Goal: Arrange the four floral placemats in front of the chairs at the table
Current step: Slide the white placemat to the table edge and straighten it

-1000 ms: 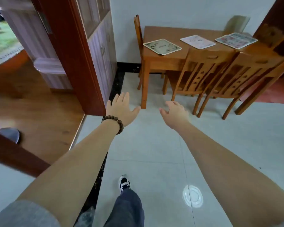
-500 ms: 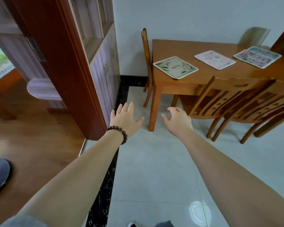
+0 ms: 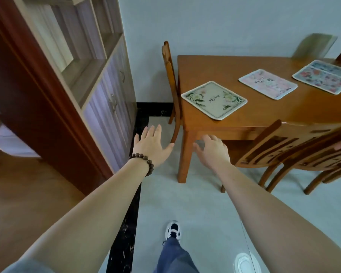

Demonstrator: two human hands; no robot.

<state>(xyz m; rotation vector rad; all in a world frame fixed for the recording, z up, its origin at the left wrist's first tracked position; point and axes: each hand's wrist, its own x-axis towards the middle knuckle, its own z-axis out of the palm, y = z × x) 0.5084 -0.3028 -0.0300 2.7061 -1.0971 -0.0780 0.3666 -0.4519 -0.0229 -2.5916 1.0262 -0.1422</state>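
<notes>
Three placemats lie in a row on the tabletop — one near the left end, one in the middle, one at the right. A chair stands at the left end; two more are tucked along the near side. A cabinet stands to the left.

The person has walked closer to the orange-brown wooden dining table, which now fills the upper right of the frame and looks larger than a second ago. Its near left leg, once well beyond the hands, now stands between the open left hand and the right hand with loosely curled fingers. The cream placemat with green leaves has slid from top centre toward mid-right. The black-and-white sneaker, out of sight half a second ago, shows again at bottom centre. The dark rounded object at the left edge is gone, probably just out of frame
</notes>
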